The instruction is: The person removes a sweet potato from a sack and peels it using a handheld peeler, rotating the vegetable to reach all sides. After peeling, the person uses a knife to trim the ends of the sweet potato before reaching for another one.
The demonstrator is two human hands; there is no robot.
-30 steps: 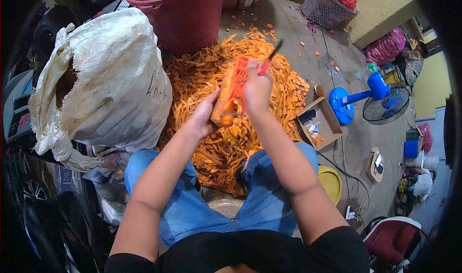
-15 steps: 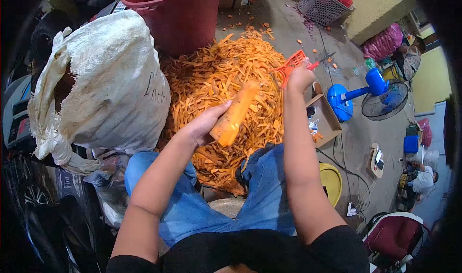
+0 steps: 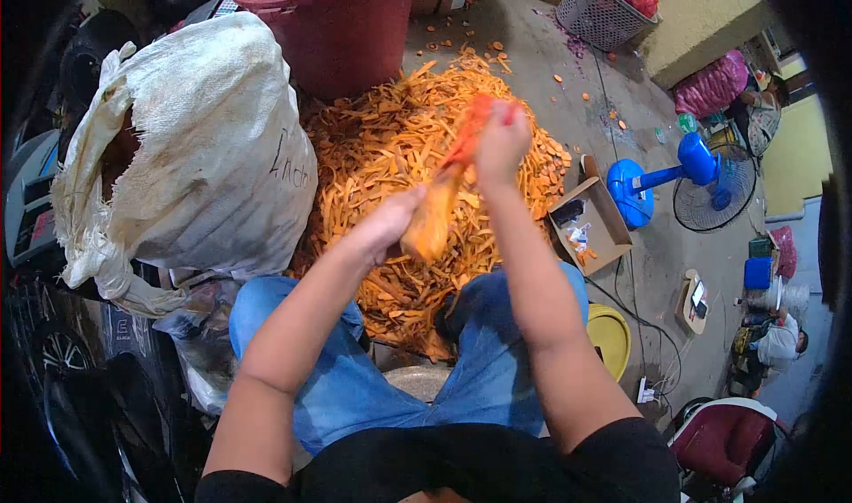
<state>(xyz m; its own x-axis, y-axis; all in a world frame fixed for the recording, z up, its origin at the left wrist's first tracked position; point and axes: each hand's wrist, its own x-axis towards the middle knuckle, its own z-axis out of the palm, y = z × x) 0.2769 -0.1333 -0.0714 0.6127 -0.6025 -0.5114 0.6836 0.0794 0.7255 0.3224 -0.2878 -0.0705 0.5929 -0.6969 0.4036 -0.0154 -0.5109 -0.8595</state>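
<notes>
My left hand (image 3: 388, 223) grips the near end of a long orange carrot (image 3: 431, 221), held tilted away from me over my knees. My right hand (image 3: 501, 142) is closed on a red peeler (image 3: 468, 135), blurred with motion, which lies against the carrot's far end. Below both hands spreads a big heap of orange carrot peelings (image 3: 390, 148) on the concrete floor.
A stuffed white sack (image 3: 195, 148) stands at my left, a dark red tub (image 3: 333, 24) beyond the heap. To the right lie an open cardboard box (image 3: 599, 228), a blue floor fan (image 3: 688, 179) and a yellow lid (image 3: 611, 336). A person (image 3: 779, 341) sits at far right.
My right hand swung the peeler out to the right off the carrot, then came back in onto the carrot's far end. The left hand kept hold of the carrot throughout.
</notes>
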